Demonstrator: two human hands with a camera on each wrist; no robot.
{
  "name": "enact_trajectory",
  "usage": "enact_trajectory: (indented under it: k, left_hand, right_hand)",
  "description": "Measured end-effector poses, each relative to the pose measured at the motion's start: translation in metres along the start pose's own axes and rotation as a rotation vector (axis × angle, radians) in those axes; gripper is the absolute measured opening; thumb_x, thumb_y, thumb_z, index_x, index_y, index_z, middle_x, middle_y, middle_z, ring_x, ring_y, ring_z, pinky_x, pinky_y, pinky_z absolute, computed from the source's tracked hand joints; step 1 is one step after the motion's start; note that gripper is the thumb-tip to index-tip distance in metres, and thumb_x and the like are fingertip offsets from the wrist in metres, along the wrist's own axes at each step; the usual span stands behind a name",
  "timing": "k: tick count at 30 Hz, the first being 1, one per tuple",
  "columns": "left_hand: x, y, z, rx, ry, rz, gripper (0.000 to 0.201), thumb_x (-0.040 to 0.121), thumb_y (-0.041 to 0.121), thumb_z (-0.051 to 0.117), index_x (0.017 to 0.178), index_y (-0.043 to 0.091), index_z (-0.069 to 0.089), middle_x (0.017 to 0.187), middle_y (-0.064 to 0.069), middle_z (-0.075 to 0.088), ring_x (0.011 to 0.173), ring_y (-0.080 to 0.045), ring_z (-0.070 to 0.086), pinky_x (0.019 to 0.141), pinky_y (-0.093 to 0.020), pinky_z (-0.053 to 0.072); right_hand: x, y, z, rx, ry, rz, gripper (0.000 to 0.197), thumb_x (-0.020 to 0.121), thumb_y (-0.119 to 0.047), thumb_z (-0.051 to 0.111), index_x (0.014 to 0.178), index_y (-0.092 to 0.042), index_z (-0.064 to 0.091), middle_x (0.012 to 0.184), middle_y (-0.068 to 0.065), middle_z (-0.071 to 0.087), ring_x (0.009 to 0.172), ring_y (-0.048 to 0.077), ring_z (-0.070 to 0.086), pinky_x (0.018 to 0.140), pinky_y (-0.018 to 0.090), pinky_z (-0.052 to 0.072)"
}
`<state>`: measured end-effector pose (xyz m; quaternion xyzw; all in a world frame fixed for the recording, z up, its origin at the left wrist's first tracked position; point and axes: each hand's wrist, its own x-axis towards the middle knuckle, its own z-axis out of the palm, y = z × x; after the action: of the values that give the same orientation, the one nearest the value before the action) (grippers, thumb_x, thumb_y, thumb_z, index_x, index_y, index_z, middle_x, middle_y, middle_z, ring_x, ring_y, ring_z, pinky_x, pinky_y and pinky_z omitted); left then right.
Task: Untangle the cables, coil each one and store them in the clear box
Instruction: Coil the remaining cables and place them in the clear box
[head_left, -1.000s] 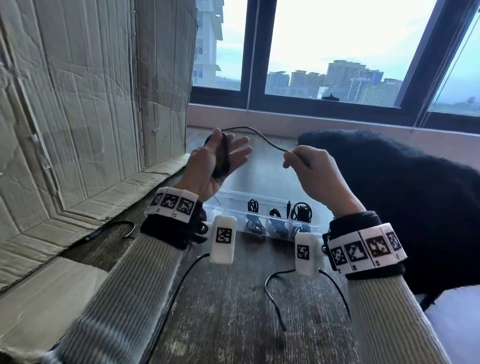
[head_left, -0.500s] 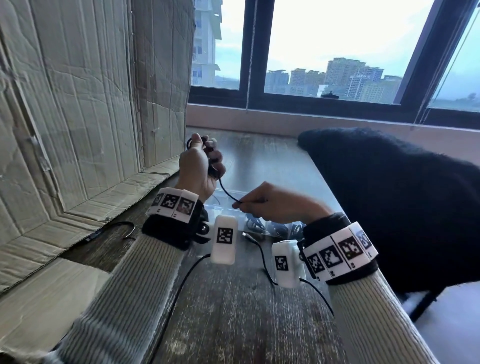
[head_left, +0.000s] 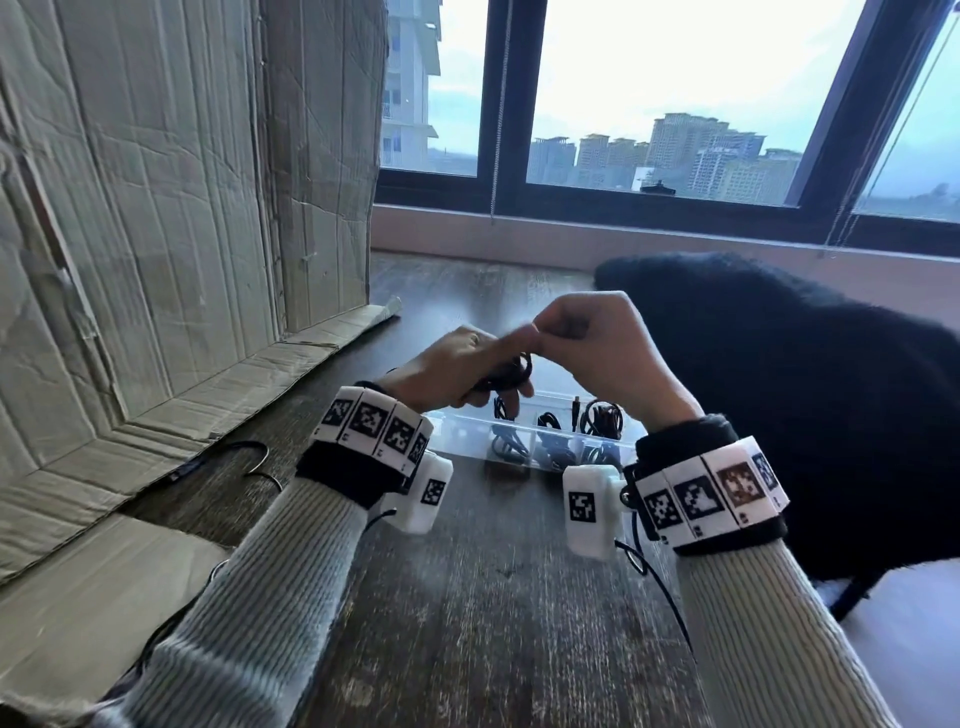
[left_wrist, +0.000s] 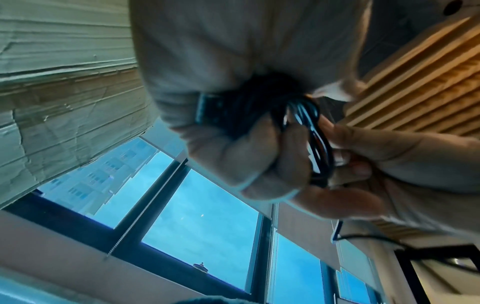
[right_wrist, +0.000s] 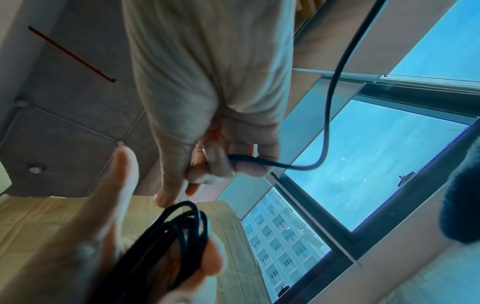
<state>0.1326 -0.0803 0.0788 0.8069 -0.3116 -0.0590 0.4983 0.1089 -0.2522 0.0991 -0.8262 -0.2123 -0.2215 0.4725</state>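
My left hand (head_left: 493, 376) holds a black cable (head_left: 514, 371) wound into a small coil around its fingers, just above the clear box (head_left: 460, 439). The left wrist view shows the coil (left_wrist: 315, 142) looped over the curled fingers (left_wrist: 259, 152). My right hand (head_left: 545, 338) is up against the left index finger, its fingers curled. In the right wrist view its fist (right_wrist: 233, 162) grips a loose stretch of black cable (right_wrist: 272, 164), with the coil (right_wrist: 179, 232) lying in the left palm below. The box holds several coiled black cables (head_left: 602, 418) in compartments.
A tall sheet of cardboard (head_left: 156, 234) stands at the left, its flap on the wooden table (head_left: 493, 597). A black fuzzy garment (head_left: 779, 389) fills the right side. One thin black cable (head_left: 260, 457) lies by the cardboard edge. A window runs along the far wall.
A second ago the cable stretched between the parted hands. The right hand swung down, then up to the left hand, and the slack is now wound into the coil.
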Motion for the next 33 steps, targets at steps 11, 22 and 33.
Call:
enact_trajectory:
  k: [11,22,33]
  left_hand:
    - [-0.004,-0.005,-0.004,-0.553,0.183,-0.053,0.028,0.095,0.028,0.052,0.090,0.003,0.061,0.083,-0.015,0.074,0.069,-0.025,0.072,0.060,-0.029,0.059]
    - [0.003,-0.005,0.002,-0.664,-0.004,-0.229,0.060,0.080,0.071,0.034,0.069,0.014,0.050,0.049,0.005,0.037,0.046,-0.010,0.028,0.043,-0.020,0.026]
    - [0.000,-0.007,-0.028,-0.914,0.198,-0.297,0.026,0.093,0.035,0.053,0.079,0.013,0.050,0.059,0.006,0.051,0.040,0.001,0.042,0.034,-0.010,0.034]
  right_hand:
    - [0.003,0.022,-0.002,-0.007,-0.052,0.133,0.018,0.092,-0.022,0.061,0.074,-0.021,0.063,0.054,-0.008,0.058,0.049,0.010,0.045,0.052,0.024,0.038]
    - [0.005,0.021,0.011,-0.276,0.160,0.081,0.029,0.092,-0.040,0.058,0.081,-0.013,0.061,0.055,-0.007,0.055,0.048,0.008,0.044,0.050,0.023,0.034]
    - [-0.001,0.024,0.002,-0.264,0.090,0.041,0.021,0.095,-0.028,0.055,0.088,-0.021,0.073,0.050,-0.010,0.049,0.047,0.012,0.037,0.046,0.017,0.030]
